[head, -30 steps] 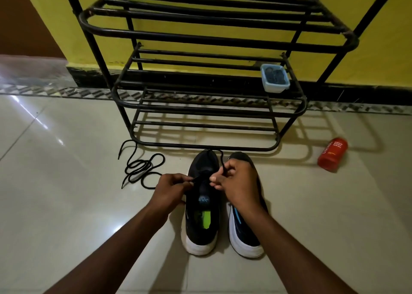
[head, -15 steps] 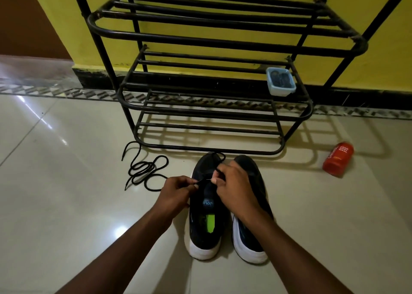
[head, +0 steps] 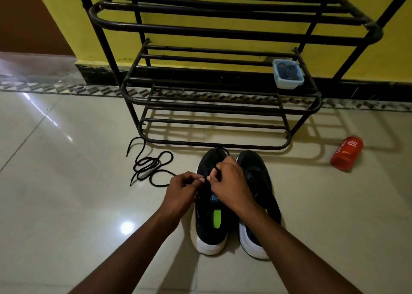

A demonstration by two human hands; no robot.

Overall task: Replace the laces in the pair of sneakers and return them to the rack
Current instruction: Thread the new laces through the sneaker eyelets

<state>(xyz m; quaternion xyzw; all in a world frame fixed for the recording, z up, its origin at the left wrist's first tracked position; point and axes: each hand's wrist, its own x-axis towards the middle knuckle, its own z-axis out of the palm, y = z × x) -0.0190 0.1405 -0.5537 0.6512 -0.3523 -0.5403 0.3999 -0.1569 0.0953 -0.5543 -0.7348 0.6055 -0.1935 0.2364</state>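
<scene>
Pale glossy floor tiles point(head: 66, 204) run up to a yellow wall point(head: 55, 26), where the black metal shoe rack point(head: 223, 29) stands with a small blue container point(head: 287, 74) on the right end of its middle shelf. The left sneaker point(head: 210, 229) and right sneaker point(head: 258, 175) sit side by side on the floor just in front of the rack's bottom rail. Their toes point toward it and their heels toward us, so the eyelets face up under our hands and the shelf is close by for returning them. Both our hands meet over the left sneaker's tongue. Our left hand point(head: 181, 190) has its fingers curled and pinches a strand of the black lace point(head: 219, 174) between thumb and forefinger. Our right hand point(head: 230, 182) is curled over the upper and pinches the same lace just beside it, its wrist crossing above the right sneaker. Holding the lace in two close pinches probably keeps it taut and steers its tip, though we cannot tell which eyelet it is passing through. A loose black lace point(head: 151, 166) lies coiled on the tiles to the left, within easy reach of our left hand. We cannot tell whether it is an old one or is meant for the other shoe. An orange bottle point(head: 346, 153) lies on its side well off to the right, apart from the work. By our judgement the lacing is under way and neither sneaker is ready for the rack.
</scene>
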